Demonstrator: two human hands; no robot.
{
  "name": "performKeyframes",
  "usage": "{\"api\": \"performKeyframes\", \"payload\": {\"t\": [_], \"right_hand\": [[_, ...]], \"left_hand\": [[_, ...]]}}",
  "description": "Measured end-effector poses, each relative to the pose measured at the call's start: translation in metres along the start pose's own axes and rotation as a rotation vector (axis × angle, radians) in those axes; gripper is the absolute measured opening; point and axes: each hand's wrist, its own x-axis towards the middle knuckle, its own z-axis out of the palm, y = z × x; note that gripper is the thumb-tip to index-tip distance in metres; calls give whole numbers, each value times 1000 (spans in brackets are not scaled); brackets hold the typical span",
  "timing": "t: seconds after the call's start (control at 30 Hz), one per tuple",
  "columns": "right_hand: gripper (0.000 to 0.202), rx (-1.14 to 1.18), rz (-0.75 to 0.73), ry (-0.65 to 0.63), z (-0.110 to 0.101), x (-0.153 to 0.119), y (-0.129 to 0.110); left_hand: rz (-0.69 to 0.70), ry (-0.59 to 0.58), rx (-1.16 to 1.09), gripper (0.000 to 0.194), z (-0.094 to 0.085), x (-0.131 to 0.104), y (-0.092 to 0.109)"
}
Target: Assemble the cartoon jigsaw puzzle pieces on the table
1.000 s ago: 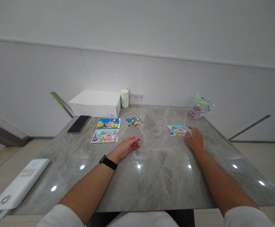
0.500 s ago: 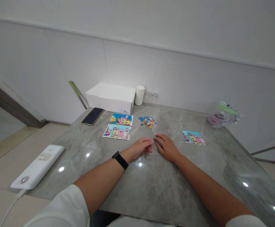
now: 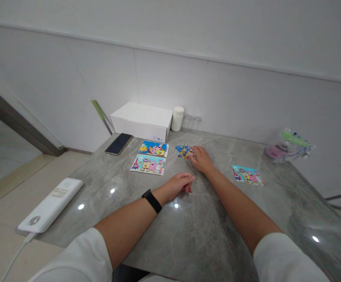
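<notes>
A small heap of colourful jigsaw pieces [image 3: 183,150] lies mid-table. My right hand [image 3: 202,159] rests on the heap's right edge, fingers apart and touching the pieces. Nearer to me, my left hand [image 3: 179,186] is held with its fingers curled; whatever is in them, if anything, is hidden. Left of the heap lie a blue cartoon picture card [image 3: 154,149] and, in front of it, a larger cartoon card [image 3: 148,164]. A third cartoon card [image 3: 248,175] lies to the right of my right forearm.
Behind the cards stand a white box [image 3: 141,119], a white cylinder [image 3: 177,118] and two clear glasses. A phone [image 3: 119,143] lies at the left, a white power bank [image 3: 51,204] at the near left edge, a plastic bag [image 3: 286,147] at the far right.
My right hand has moved forward from beside my left hand to the heap of pieces. My left hand stays nearly in place. The view has shifted slightly.
</notes>
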Motion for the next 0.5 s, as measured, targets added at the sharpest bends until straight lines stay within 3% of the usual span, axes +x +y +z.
{"api": "performKeyframes", "payload": {"t": [0.23, 0.33, 0.5], "right_hand": [[72, -194, -38, -305, 26, 49, -27], [69, -207, -41, -394, 31, 54, -26], [64, -170, -112, -408, 26, 40, -11]], "left_hand": [[-18, -24, -16, 50, -4, 1, -2], [-26, -38, -36, 48, -6, 2, -4], [-36, -19, -54, 48, -4, 3, -3]]}}
